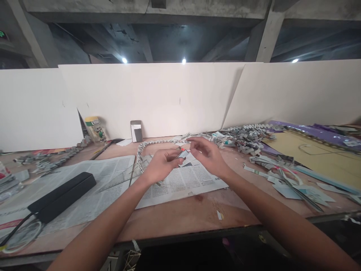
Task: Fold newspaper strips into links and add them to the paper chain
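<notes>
Both my hands are raised over the middle of a wooden table [180, 212]. My left hand [160, 165] pinches a small folded paper piece [184, 154] between thumb and fingers. My right hand [207, 154] hovers just right of it, fingers spread and loosely curled, its fingertips touching or almost touching the piece. Below the hands lies a sheet of newspaper [186, 180]. A chain of linked folded paper pieces [158, 143] curves across the table behind my left hand.
A black rectangular case [63, 195] with a cable lies on more newspaper at left. A clear ruler [121, 178] lies beside it. A pile of folded paper pieces [242, 137], scissors [299, 192], paper scraps and yellow card [316, 156] sit right. White boards [158, 98] back the table.
</notes>
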Available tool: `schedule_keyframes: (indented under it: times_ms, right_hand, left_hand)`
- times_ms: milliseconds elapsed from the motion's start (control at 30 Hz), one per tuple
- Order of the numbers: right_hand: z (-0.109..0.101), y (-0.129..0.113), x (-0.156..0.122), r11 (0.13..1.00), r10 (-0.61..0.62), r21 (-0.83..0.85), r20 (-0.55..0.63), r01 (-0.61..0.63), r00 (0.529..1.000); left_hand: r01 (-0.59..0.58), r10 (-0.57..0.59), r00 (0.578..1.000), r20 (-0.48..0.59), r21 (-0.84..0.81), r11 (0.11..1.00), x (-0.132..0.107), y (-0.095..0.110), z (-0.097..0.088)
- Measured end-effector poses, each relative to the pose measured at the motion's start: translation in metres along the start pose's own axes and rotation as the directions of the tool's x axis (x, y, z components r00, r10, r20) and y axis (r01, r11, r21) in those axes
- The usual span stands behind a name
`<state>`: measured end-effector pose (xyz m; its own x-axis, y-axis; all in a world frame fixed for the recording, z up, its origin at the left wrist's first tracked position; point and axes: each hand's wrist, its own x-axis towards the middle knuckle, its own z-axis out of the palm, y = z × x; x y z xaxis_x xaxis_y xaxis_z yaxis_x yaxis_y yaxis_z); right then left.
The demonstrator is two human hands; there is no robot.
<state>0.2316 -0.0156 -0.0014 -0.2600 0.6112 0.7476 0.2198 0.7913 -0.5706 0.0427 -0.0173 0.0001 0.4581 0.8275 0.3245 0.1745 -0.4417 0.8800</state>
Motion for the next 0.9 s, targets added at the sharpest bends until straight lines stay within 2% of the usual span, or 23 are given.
schedule_keyframes:
  times_ms: [100,167,300,433,533,667,767,833,900]
  right_hand:
    - [-0.004,0.004,0.002,0.992,0.121,0.008,0.103,-0.122,0.987]
    - [-0.003,0.006,0.003,0.990,0.143,0.001,0.110,-0.144,0.984]
    - [-0.001,0.007,0.003,0.983,0.174,0.065,-0.024,-0.173,0.984]
    - [-0.004,0.006,0.005,0.948,0.280,0.182,-0.100,-0.260,0.955]
    - [-0.004,0.008,0.005,0.921,0.311,0.267,-0.061,-0.285,0.948]
    - [0.006,0.010,0.001,0.889,0.327,0.329,0.033,-0.319,0.944]
    - [0.017,0.008,-0.003,0.860,0.360,0.352,0.097,-0.370,0.928]
    - [0.022,0.005,-0.005,0.842,0.372,0.374,0.117,-0.388,0.921]
    - [0.024,0.002,-0.005,0.810,0.368,0.434,0.148,-0.394,0.918]
  left_hand:
    - [-0.101,0.114,0.990,-0.082,0.141,0.985,-0.001,0.000,0.002]
    - [-0.147,0.177,0.975,-0.133,0.214,0.966,-0.001,0.001,0.003]
    - [-0.143,0.224,0.949,-0.221,0.329,0.933,-0.001,0.003,0.000]
    - [-0.114,0.218,0.930,-0.295,0.334,0.936,-0.001,0.004,-0.004]
    - [-0.128,0.223,0.919,-0.324,0.290,0.949,0.000,0.004,-0.008]
    - [-0.175,0.172,0.915,-0.364,0.027,0.984,0.001,0.006,-0.008]
    - [-0.197,0.151,0.931,-0.332,-0.110,0.974,0.001,0.007,-0.002]
    - [-0.212,0.166,0.932,-0.322,-0.113,0.971,0.000,0.008,0.003]
    - [-0.250,0.217,0.912,-0.347,-0.051,0.967,-0.003,0.009,0.007]
